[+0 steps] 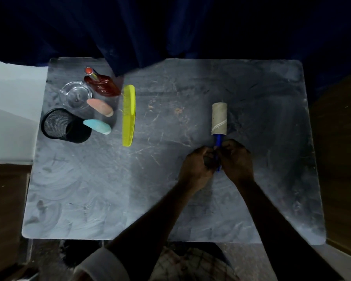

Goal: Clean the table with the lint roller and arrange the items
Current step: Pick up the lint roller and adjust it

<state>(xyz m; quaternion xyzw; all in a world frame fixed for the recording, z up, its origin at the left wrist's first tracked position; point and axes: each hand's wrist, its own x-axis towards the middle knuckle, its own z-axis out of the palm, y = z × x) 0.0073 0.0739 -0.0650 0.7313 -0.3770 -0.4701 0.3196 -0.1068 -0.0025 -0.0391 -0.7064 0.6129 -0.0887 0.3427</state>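
At about four o'clock on the tabletop (130, 199), both hands close on the lint roller (219, 118) by its blue handle: left hand (199, 165), right hand (238, 159). It looks light and stiff; the sticky roll seems worn to cardboard.

Scuffed matt table (170, 199) — glossy plastic comb (129, 116), clear glass dish (76, 95), perhaps.

On the desk (89, 199), the lint roller (219, 118) lies right of centre, both hands at its near end. The comb (129, 115) lies well to its left; beyond it, at the far-left corner, cluster a mesh cup (57, 123), glass dish (76, 95) and bottle (103, 86).
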